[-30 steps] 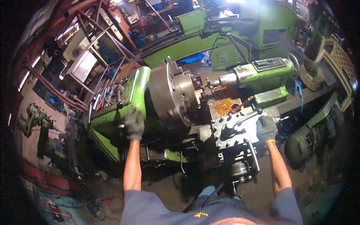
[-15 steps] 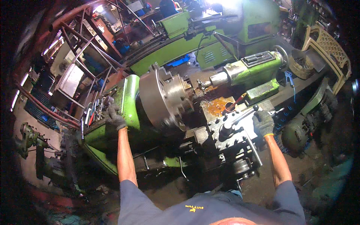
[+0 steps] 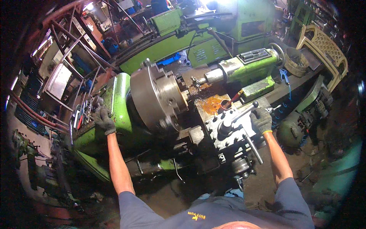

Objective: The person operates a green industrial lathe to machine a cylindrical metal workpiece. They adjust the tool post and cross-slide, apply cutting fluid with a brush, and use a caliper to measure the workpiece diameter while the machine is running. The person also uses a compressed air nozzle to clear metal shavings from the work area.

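Observation:
My left hand [image 3: 103, 119], in a dark grey knit glove, rests on the green headstock [image 3: 122, 100] beside several loose hand tools [image 3: 81, 114]. Its fingers are stretched forward and hold nothing that I can see. My right hand [image 3: 261, 120], gloved alike, is curled at the ball-knobbed lever [image 3: 244, 112] of the tool post [image 3: 225, 128]; its fingertips are partly hidden. Between my arms is a large lathe chuck [image 3: 152, 97], its jaws smeared by turning. A brush with a red handle [image 3: 237, 95] stands in a small cup [image 3: 225, 104] behind the tool post.
To the chuck's right stands a green tailstock [image 3: 251, 68] with a handwheel. Brown fluid [image 3: 209, 105] covers part of the slide. A blue air gun [image 3: 284, 75] hangs on its coiled hose. Beyond are a tan plastic chair [image 3: 324, 47], a round bin [image 3: 295, 63] and another green machine [image 3: 160, 49].
The whole view has shifted, so the lathe appears farther left and slightly higher. My left hand's fingers have drawn closer together on the headstock. My right hand stays by the lever.

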Demonstrator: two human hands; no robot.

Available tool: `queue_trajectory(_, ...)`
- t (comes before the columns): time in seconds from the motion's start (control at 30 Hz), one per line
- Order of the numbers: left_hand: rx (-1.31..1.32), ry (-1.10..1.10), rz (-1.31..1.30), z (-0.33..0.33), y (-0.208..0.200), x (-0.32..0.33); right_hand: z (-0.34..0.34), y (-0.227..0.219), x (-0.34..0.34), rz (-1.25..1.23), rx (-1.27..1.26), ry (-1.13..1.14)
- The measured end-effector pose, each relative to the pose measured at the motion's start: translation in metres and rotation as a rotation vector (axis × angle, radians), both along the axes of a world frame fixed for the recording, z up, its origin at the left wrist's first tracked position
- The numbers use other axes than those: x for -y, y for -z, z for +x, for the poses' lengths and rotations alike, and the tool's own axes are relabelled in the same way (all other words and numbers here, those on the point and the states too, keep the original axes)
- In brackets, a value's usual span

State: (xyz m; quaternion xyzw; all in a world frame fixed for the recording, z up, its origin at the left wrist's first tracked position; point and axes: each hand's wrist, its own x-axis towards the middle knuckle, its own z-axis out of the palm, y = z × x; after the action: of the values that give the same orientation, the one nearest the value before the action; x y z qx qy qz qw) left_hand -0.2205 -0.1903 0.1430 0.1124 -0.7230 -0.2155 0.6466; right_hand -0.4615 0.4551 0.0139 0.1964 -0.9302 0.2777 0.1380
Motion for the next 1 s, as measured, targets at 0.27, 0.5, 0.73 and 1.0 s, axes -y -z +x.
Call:
queue_trajectory(0.27,-0.004,0.117,0.041,0.017,0.002,0.029,0.005,-0.01,0.012,0.013,0.047,-0.01)
queue_trajectory(0.5,-0.015,0.088,0.072,0.017,0.006,0.036,0.001,-0.006,0.007,0.032,0.072,-0.023)
queue_trajectory(0.73,0.009,0.032,0.037,0.012,0.004,0.028,0.0,-0.003,0.007,0.008,-0.041,-0.029)
queue_trajectory(1.0,0.023,0.058,0.19,0.017,0.005,0.023,0.001,-0.003,0.006,-0.02,0.084,-0.02)
